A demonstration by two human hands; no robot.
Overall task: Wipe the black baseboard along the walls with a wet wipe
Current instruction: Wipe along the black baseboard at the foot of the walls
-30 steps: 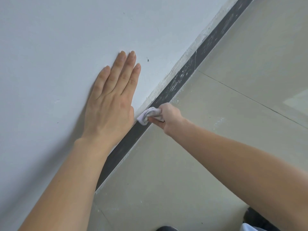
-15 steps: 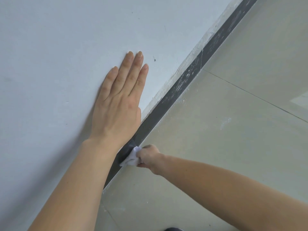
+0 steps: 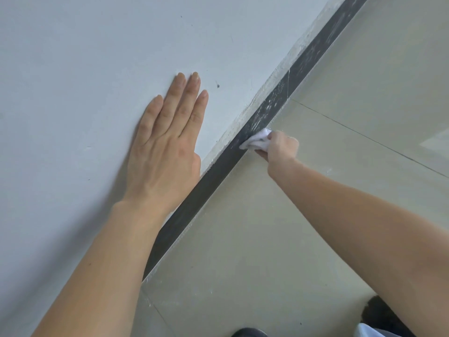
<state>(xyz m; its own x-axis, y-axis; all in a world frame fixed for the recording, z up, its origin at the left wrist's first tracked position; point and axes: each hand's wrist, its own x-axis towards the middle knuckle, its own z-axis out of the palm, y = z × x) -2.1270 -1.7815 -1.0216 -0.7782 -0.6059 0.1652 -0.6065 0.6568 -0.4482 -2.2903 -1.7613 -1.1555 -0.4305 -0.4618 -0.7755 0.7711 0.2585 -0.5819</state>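
Since a moment ago your right hand (image 3: 281, 148), gripping the wet wipe (image 3: 256, 141), slid up the baseboard (image 3: 213, 176); your left hand (image 3: 165, 147) rests flat, fingers spread, on the wall (image 3: 97, 57).

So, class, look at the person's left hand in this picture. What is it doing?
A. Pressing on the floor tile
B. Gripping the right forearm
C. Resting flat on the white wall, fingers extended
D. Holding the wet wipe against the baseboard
C: the left hand lies flat and empty on the white wall, while the right hand presses the wet wipe to the black baseboard.
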